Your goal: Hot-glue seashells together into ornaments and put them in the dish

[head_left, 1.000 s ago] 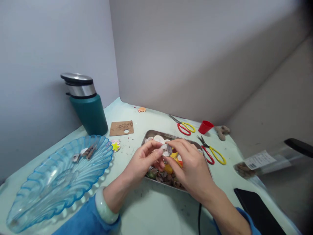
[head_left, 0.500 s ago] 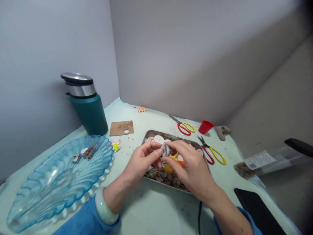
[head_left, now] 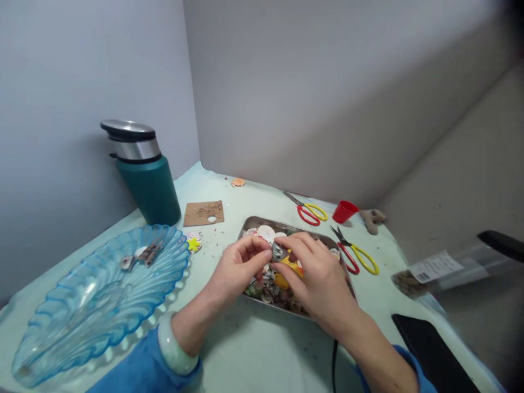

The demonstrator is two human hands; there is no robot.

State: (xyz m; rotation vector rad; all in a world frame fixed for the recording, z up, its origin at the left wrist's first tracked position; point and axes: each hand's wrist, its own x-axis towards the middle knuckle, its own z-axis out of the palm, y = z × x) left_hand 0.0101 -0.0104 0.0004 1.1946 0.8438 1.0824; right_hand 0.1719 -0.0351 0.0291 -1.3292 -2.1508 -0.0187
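Logged: small grey mottled shell (head_left: 279, 251), pinched between my left hand (head_left: 239, 267) and right hand (head_left: 321, 281) just above the shell-filled steel tray (head_left: 250, 222); my right fingers now cover more of it than before.

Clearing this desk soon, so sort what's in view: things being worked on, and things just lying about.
Worked on:
left hand and right hand, both pinching a grey shell
steel tray of shells under them

Lying about:
blue glass dish
teal flask
cardboard scrap
far scissors
near scissors
red cup
black phone
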